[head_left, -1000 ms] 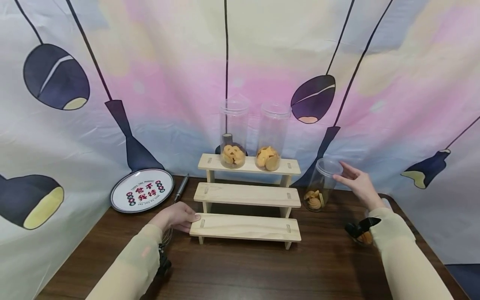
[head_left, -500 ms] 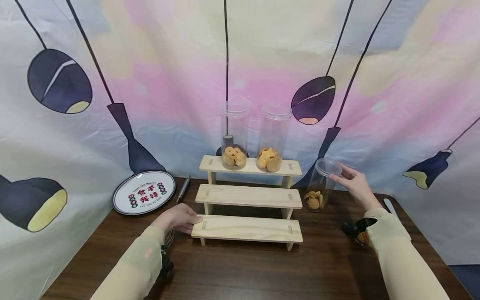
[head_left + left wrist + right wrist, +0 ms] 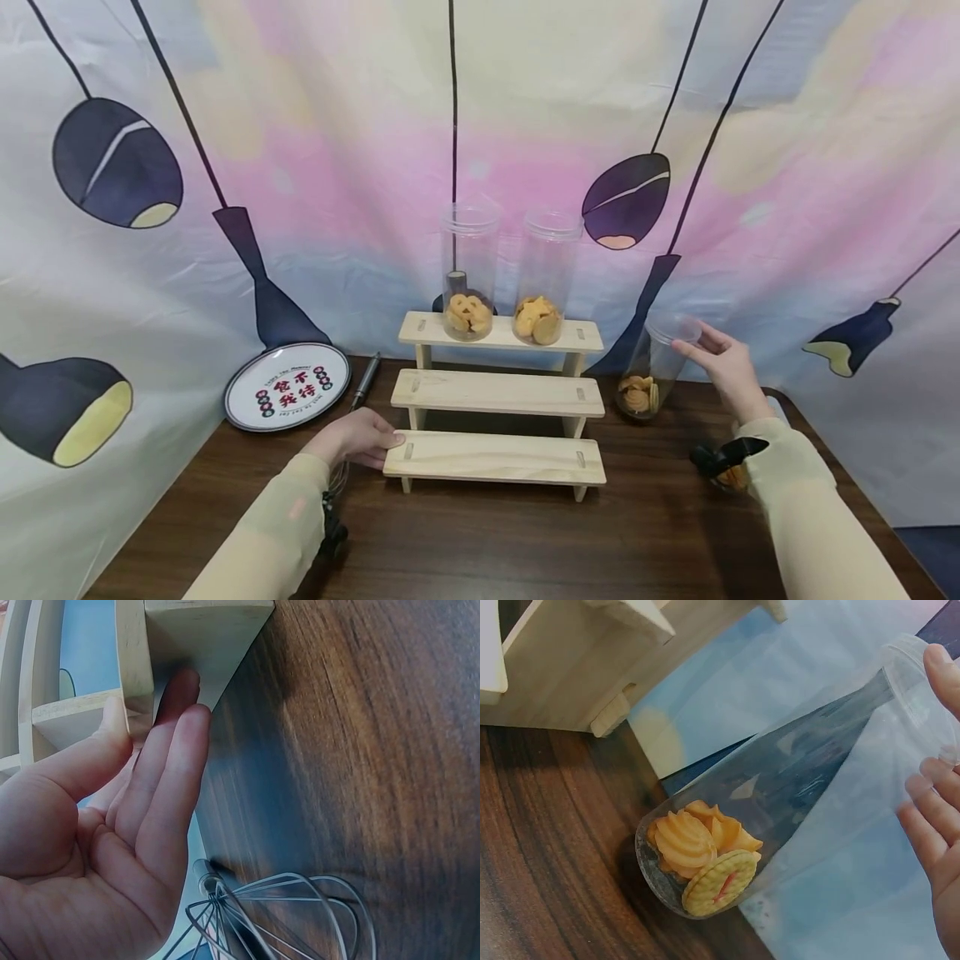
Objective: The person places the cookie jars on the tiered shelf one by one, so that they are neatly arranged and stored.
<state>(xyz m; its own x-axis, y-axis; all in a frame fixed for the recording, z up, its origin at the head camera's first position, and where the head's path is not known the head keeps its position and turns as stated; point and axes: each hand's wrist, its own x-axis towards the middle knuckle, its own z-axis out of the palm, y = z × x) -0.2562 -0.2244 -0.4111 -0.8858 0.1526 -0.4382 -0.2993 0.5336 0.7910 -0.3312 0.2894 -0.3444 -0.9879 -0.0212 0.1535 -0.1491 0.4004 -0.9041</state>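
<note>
The right hand (image 3: 723, 375) pinches the top of a clear jar (image 3: 664, 360) with cookies (image 3: 637, 397) at the bottom, just right of the wooden stand (image 3: 495, 392). The left hand (image 3: 356, 437) pinches the lowest step (image 3: 495, 457) by its left end. A whisk (image 3: 365, 382) is near that hand, then a round plate (image 3: 288, 387). Two other cookie jars (image 3: 469, 267) stand up top.

Your setting appears to be staged and kitchen-like. You face a lamp-printed cloth backdrop (image 3: 352, 158); your dark wood-grain counter (image 3: 480, 542) bears a whisk (image 3: 365, 382), a plate (image 3: 288, 387) and biscuit jars (image 3: 470, 258) on a stand (image 3: 495, 390).
</note>
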